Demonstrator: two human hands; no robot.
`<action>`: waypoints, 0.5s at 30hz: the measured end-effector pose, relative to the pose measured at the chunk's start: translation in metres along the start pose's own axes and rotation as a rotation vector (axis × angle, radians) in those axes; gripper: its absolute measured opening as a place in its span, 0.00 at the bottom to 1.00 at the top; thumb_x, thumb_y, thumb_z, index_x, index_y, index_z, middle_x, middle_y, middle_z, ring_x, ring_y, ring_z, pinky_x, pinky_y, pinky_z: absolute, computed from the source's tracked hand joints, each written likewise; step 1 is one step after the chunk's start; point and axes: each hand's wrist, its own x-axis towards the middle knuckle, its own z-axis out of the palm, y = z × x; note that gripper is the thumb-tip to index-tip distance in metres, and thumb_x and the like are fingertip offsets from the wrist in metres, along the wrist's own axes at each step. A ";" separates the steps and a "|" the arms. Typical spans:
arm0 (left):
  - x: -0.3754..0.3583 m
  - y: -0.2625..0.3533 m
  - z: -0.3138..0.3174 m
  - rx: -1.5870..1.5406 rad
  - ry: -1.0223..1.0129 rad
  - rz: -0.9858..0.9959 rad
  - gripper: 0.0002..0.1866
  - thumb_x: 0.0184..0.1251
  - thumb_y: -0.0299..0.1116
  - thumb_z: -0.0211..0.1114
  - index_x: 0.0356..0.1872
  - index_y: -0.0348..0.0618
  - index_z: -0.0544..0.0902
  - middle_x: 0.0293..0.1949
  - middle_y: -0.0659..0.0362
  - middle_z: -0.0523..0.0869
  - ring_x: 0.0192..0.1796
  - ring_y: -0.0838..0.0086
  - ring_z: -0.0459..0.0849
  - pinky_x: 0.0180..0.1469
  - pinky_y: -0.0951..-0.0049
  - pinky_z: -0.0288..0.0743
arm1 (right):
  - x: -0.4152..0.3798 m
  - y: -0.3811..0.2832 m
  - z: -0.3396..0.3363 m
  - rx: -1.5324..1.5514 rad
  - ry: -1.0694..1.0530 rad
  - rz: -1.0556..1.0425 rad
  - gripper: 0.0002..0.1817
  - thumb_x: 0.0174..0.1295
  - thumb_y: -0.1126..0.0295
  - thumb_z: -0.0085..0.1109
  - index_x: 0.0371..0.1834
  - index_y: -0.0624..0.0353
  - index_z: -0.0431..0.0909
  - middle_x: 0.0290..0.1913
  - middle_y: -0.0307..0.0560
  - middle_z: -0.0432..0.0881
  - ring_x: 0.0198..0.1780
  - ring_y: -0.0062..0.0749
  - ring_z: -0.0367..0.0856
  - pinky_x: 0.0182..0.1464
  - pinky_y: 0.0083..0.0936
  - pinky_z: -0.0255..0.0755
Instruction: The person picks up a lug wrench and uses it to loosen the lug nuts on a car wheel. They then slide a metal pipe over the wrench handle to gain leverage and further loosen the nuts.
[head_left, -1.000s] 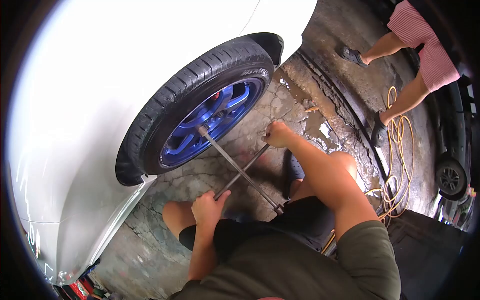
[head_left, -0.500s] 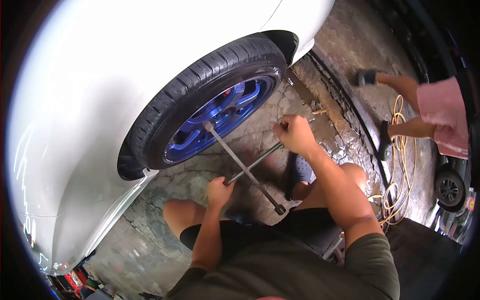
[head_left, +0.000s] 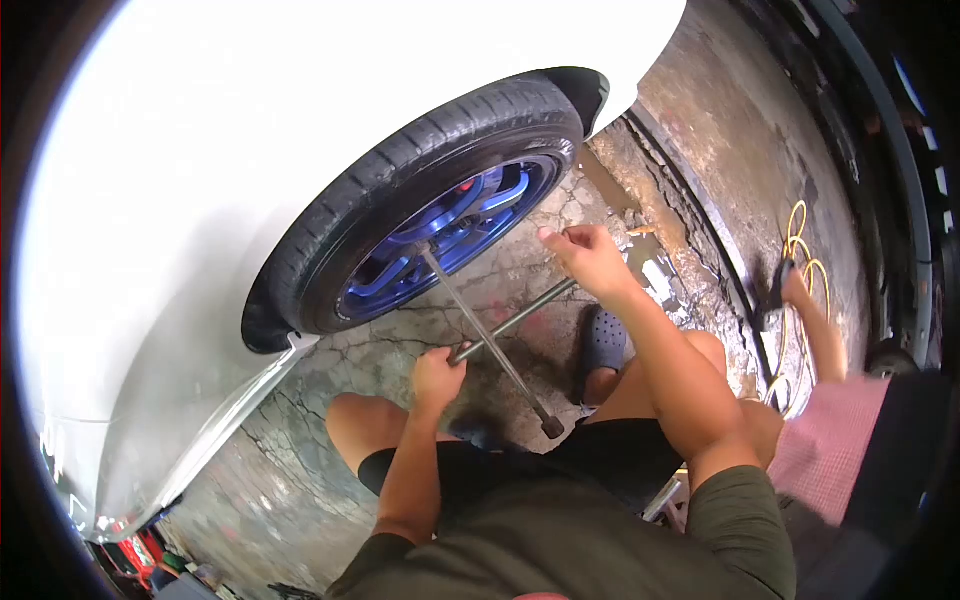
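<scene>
A four-way lug wrench [head_left: 484,333] has one end at the centre area of the blue wheel [head_left: 450,225] of a white car; its opposite socket end points back toward my lap. My left hand [head_left: 439,378] is wrapped round the left end of the crossbar. At the bar's right end is my right hand [head_left: 592,262], its fingers curled and its thumb raised, with the bar passing at its underside. The black tire [head_left: 370,185] sits in the car's wheel arch.
Another person in pink shorts [head_left: 830,440] stands close on my right. Yellow hose [head_left: 800,240] lies coiled beyond. The concrete floor [head_left: 300,450] is cracked and wet. My shoe [head_left: 606,342] is below my right hand.
The other person has moved nearer, beside my right arm. The wrench has shifted slightly, and my right hand's thumb is raised more from the bar. The view has moved a little.
</scene>
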 end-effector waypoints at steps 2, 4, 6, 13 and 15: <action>0.002 -0.003 -0.007 -0.063 -0.091 0.074 0.26 0.64 0.54 0.72 0.25 0.37 0.83 0.26 0.43 0.83 0.33 0.42 0.83 0.35 0.49 0.75 | 0.009 0.012 0.001 0.209 -0.028 -0.016 0.26 0.68 0.49 0.67 0.21 0.58 0.76 0.18 0.36 0.72 0.22 0.24 0.70 0.28 0.28 0.62; 0.005 -0.012 -0.019 -0.082 -0.181 0.136 0.28 0.64 0.58 0.71 0.24 0.37 0.83 0.25 0.43 0.83 0.33 0.42 0.84 0.36 0.50 0.75 | 0.014 0.021 0.003 0.347 -0.042 -0.034 0.28 0.73 0.45 0.59 0.22 0.57 0.74 0.17 0.37 0.70 0.22 0.26 0.70 0.30 0.27 0.62; 0.012 -0.023 -0.024 -0.074 -0.267 0.183 0.31 0.64 0.61 0.70 0.24 0.37 0.84 0.24 0.43 0.84 0.34 0.43 0.85 0.36 0.50 0.76 | 0.025 0.032 0.002 0.554 -0.147 0.035 0.34 0.72 0.37 0.53 0.21 0.57 0.74 0.17 0.40 0.71 0.22 0.28 0.70 0.31 0.27 0.63; 0.017 -0.019 -0.030 -0.012 -0.410 0.151 0.31 0.67 0.62 0.66 0.27 0.36 0.87 0.26 0.41 0.85 0.37 0.43 0.85 0.41 0.48 0.77 | 0.009 0.004 -0.001 0.886 -0.407 0.198 0.40 0.70 0.27 0.44 0.18 0.54 0.70 0.13 0.39 0.63 0.19 0.32 0.62 0.41 0.33 0.69; 0.016 -0.024 -0.029 -0.066 -0.359 0.235 0.30 0.67 0.59 0.68 0.28 0.35 0.87 0.23 0.39 0.82 0.33 0.41 0.83 0.39 0.47 0.75 | 0.020 0.007 -0.006 0.690 -0.471 0.289 0.38 0.69 0.28 0.47 0.17 0.52 0.68 0.12 0.37 0.60 0.17 0.30 0.59 0.42 0.35 0.71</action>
